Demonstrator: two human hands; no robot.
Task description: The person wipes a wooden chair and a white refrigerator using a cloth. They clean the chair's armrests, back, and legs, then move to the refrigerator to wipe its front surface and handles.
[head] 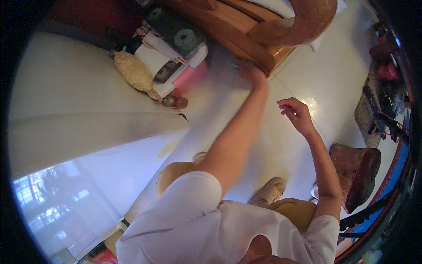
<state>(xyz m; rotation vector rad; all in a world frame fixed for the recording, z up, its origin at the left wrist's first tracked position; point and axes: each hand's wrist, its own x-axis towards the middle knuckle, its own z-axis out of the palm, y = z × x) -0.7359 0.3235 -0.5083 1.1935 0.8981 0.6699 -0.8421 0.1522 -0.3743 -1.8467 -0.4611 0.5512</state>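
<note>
My left hand point(253, 73), blurred, reaches forward beside the lower corner of a wooden furniture base point(254, 54). A faint bluish-grey blur lies at its fingers; whether it holds something cannot be told. My right hand point(295, 114) hangs above the pale tiled floor point(280, 138) with its fingers loosely curled and a gap between thumb and fingers, holding nothing. Left of my left hand, a dark green panel with round parts point(183, 38) rests over white and pink boxes point(193, 76). A doll-like figure point(161, 46) lies across them.
A tan fibrous oval thing point(133, 71) and a reddish-brown bottle-like object point(174, 101) lie by a glossy pale surface point(99, 128) on my left. A curved wooden armrest point(306, 26) juts in ahead. To my right are a brown block-like seat point(352, 175) and cables point(385, 118).
</note>
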